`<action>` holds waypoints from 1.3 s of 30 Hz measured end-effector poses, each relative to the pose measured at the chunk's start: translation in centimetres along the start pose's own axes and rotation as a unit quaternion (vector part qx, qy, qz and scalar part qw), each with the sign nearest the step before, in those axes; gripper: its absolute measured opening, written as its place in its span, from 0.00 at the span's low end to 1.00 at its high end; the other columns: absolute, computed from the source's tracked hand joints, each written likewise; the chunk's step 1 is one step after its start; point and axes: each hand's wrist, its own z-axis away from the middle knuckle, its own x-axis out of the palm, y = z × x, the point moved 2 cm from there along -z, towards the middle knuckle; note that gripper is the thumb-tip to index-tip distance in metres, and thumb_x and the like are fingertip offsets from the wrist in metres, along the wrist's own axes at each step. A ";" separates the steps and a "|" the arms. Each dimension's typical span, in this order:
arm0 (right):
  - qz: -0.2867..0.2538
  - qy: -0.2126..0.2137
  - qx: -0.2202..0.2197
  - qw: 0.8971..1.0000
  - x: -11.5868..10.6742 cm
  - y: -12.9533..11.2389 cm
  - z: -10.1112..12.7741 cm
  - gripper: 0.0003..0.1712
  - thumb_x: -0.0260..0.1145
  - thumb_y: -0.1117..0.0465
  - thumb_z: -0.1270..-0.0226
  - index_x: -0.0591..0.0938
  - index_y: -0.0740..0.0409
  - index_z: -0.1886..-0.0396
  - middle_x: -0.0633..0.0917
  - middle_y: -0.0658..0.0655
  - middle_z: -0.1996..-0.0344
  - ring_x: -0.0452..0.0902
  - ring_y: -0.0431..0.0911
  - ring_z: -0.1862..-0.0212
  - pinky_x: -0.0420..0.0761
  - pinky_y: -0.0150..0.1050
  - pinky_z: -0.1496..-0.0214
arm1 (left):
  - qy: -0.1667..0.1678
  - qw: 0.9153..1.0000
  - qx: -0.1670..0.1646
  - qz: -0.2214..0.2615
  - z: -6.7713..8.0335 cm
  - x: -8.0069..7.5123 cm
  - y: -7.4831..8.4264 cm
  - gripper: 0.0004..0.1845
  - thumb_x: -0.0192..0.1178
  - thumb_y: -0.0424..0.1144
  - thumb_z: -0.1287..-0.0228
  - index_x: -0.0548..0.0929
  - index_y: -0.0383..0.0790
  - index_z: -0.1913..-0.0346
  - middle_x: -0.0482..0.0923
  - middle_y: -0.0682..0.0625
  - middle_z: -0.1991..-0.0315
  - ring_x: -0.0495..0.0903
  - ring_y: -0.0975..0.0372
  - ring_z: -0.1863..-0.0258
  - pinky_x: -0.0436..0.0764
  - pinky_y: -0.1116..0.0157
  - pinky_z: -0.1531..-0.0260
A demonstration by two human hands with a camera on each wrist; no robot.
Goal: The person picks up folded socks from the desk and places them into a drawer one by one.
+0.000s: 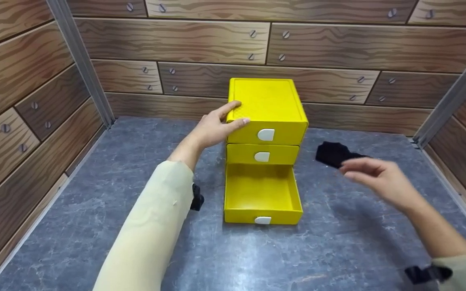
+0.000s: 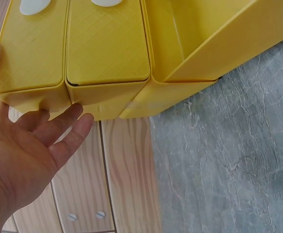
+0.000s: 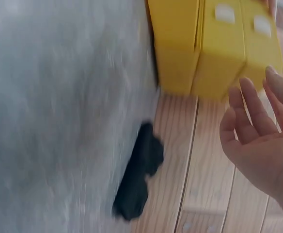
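A yellow three-drawer cabinet (image 1: 267, 99) stands on the grey tabletop, its bottom drawer (image 1: 261, 188) pulled out and bare inside. The upper two drawers are closed, each with a white handle. My left hand (image 1: 214, 125) rests on the cabinet's top left edge, thumb near the front corner; in the left wrist view several fingertips touch its side. To the right of the cabinet lies a soft-looking black item (image 1: 332, 153), perhaps cloth. My right hand (image 1: 382, 182) is above the table close to that item, fingers loosely bent around nothing.
Wood-patterned panels (image 1: 168, 38) form the back and side walls, with metal posts (image 1: 83, 64) at the corners. The cabinet stands close to the back wall. Grey marbled tabletop (image 1: 107, 226) spreads around it.
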 end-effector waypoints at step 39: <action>0.016 -0.006 0.235 0.972 -5.6 16.0 -4.1 0.41 0.74 0.54 0.26 0.70 0.64 0.21 0.57 0.74 0.19 0.51 0.67 0.20 0.60 0.48 0.22 | 0.003 1.000 -0.003 -0.003 -0.2 -0.1 0.1 0.44 0.62 0.73 0.32 0.62 0.69 0.16 0.63 0.51 0.19 0.68 0.57 0.25 0.73 0.53 0.32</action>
